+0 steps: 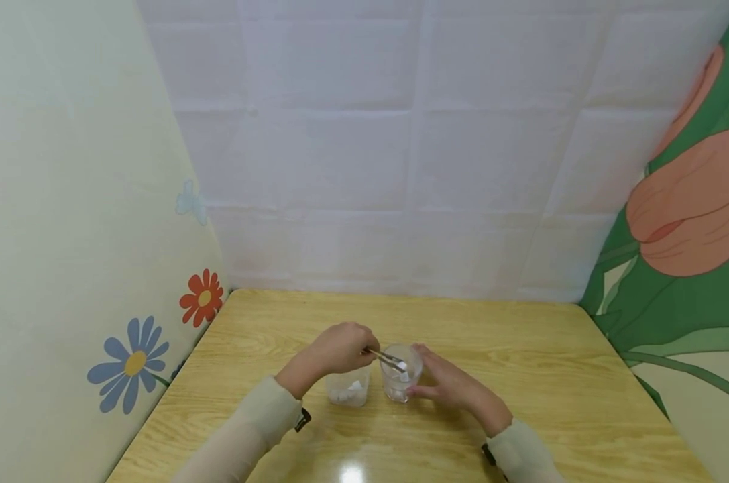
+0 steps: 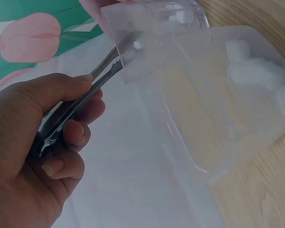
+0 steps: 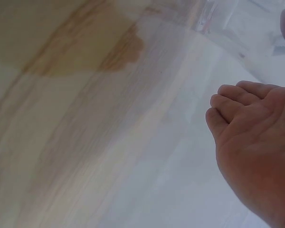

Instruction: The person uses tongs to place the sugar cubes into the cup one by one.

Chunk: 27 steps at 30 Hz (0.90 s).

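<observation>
White sheet [image 1: 400, 154] hangs behind; wood-grain table [image 1: 539, 362] below it. Left hand [image 1: 343, 345] curls round metal tongs, thumb along one arm. Right hand [image 1: 451, 384] holds the clear cup, thumb and fingers spread to either side of it. Clear tub [image 1: 347, 397] stands just left of the cup [image 1: 394, 385], white lumps [image 2: 256, 73] inside. Tongs [image 2: 96, 85] reach into the cup, arms narrowly apart. White bit [image 1: 405, 377] at their tips; cannot tell whether pinched.
</observation>
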{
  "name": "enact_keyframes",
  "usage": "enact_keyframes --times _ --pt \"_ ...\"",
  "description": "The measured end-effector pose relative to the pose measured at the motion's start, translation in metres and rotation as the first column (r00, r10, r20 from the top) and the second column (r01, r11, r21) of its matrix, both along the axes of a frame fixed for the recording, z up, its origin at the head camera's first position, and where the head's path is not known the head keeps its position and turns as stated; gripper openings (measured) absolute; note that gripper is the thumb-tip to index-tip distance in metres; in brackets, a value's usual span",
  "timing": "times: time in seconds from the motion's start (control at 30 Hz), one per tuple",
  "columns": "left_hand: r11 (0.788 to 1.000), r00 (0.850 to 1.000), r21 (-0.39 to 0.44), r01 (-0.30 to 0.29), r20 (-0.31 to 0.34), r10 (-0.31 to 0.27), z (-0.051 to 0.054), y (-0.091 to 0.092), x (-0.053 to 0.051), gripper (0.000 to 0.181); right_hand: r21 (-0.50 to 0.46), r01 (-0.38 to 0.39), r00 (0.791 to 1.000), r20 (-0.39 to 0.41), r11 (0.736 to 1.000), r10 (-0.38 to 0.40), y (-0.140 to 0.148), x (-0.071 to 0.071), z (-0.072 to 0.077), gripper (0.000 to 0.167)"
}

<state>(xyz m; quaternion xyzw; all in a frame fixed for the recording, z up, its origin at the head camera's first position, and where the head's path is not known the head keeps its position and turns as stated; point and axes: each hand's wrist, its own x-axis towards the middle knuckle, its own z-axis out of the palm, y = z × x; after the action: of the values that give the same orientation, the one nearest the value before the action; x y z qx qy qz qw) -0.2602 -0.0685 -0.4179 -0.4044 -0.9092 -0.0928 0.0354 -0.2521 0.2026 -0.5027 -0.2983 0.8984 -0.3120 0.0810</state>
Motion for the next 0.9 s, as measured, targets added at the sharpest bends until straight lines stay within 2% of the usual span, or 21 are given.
enact_keyframes --times 0.17,0.4,0.63,0.9 --pt "1.0 1.0 -0.004 -0.004 0.03 0.004 -0.0017 0.0021 -0.0007 0.01 0.016 0.008 1.0 -0.001 1.0 -0.008 -0.0006 0.0003 -0.0011 0.096" --pt "1.0 0.999 -0.026 -0.01 0.031 0.011 -0.0037 0.0049 -0.0012 0.009 0.022 0.018 1.0 0.008 1.0 -0.018 -0.0021 -0.0004 -0.0003 0.095" --pt "1.0 0.998 -0.019 -0.003 0.069 0.005 -0.0037 0.0069 -0.001 0.011 0.014 0.037 0.998 0.047 0.999 -0.037 -0.0023 0.0003 0.0013 0.098" --pt "0.999 0.996 -0.044 -0.017 0.088 0.021 -0.0085 0.0077 -0.0043 0.011 0.016 0.034 0.998 0.05 0.999 -0.034 -0.0025 -0.0001 -0.0004 0.097"
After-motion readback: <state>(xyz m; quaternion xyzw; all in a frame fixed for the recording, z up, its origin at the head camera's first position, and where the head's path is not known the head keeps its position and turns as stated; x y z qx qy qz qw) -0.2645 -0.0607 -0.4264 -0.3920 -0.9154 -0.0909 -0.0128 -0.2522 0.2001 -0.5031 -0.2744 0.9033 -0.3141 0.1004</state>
